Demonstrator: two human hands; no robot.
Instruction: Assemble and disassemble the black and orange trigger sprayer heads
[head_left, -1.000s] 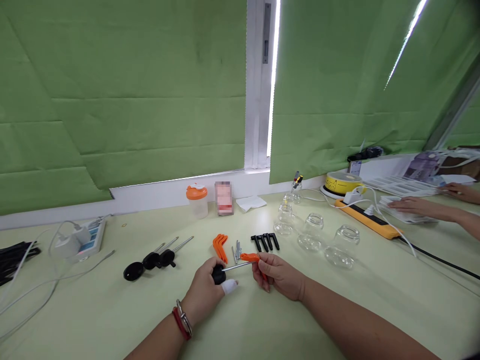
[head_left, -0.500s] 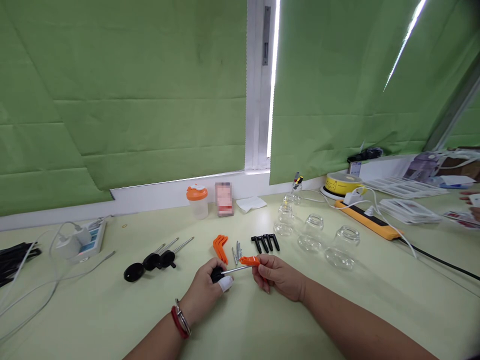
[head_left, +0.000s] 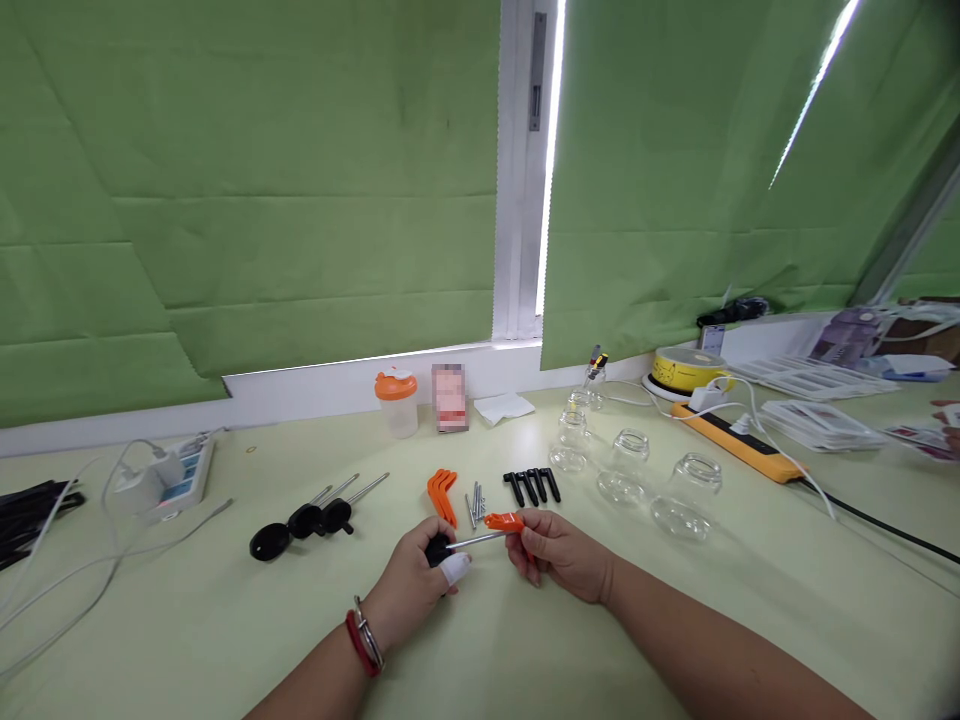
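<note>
My left hand point(head_left: 420, 572), with a white wrap on the thumb, is closed around a black plastic part point(head_left: 437, 549) with a thin metal rod point(head_left: 480, 540) sticking out to the right. An orange bent plastic piece point(head_left: 504, 522) is pinched in my right hand point(head_left: 566, 555); the rod's tip reaches it, but whether it is inside is hidden. Just beyond the hands lie similar orange bent pieces point(head_left: 441, 495), small metal rods or screws point(head_left: 477, 503) and several black bent pieces point(head_left: 531, 486). Left of them rest black round parts with metal rods point(head_left: 304, 523).
Clear glass jars point(head_left: 624, 470) stand to the right, near an orange power strip point(head_left: 739, 442) and a yellow round reel point(head_left: 684, 368). A cup with an orange lid point(head_left: 397, 405) is at the back. White cables point(head_left: 112, 560) lie left. Part of another person's hand point(head_left: 946, 425) shows far right.
The view has shifted very slightly. Both hands keep the same hold on the black part and the orange piece, with no clear movement between them.
</note>
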